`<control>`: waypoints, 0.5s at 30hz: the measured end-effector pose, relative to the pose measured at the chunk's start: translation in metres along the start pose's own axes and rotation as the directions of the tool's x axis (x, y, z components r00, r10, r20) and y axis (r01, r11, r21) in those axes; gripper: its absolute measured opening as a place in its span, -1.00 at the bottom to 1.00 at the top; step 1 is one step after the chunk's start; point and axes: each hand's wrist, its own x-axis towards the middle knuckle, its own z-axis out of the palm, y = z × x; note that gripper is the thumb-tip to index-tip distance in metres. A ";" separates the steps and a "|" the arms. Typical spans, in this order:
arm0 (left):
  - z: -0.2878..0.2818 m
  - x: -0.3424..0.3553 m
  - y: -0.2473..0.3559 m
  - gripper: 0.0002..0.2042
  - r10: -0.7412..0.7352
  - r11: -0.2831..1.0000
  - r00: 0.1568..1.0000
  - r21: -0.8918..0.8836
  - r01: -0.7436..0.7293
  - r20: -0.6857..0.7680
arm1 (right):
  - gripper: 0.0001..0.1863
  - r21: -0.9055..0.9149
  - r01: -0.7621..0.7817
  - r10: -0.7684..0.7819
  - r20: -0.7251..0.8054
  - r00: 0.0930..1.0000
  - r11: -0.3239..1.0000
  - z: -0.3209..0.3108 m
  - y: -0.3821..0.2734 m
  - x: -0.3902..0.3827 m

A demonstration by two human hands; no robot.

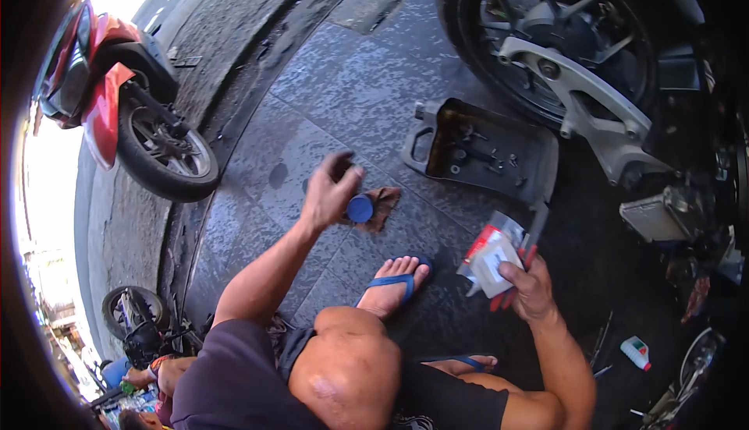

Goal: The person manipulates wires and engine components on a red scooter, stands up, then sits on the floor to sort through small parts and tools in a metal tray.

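Observation:
My left hand (331, 188) is over the floor with its thumb and fingers apart, the fingertips dark and a little blurred. It holds nothing that I can see. Just beside it, a round blue cap (360, 208) rests on a crumpled brown rag (385, 205). In my right hand (531, 286) is a clear plastic packet (493, 262) with red print and a white label, pinched under the thumb. A red-handled tool (533, 244), which looks like pliers, is held in the same hand, partly hidden by the packet and fingers.
A cut-open jug (538, 149) with small metal parts inside lies ahead, near a motorcycle wheel (546, 32) and a silver swingarm (585, 106). A red motorcycle (105, 102) stands at left. At right lies a small white bottle (636, 352). Another person (168, 375) sits at lower left.

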 end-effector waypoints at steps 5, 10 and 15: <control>0.105 -0.064 0.036 -0.20 0.064 0.688 0.601 -0.471 0.552 0.797 | -0.60 -0.086 0.000 0.007 0.077 0.997 0.996 0.043 -0.011 0.033; 0.097 -0.049 0.054 -0.75 -0.100 0.687 0.677 -0.442 0.577 0.729 | -0.57 -0.299 0.003 -0.017 -0.043 0.999 0.954 0.051 -0.003 0.025; 0.022 0.019 -0.026 -0.66 -0.280 0.826 0.960 -0.504 0.254 0.025 | -0.60 -0.092 -0.069 0.051 -0.188 0.981 0.993 0.025 0.011 0.007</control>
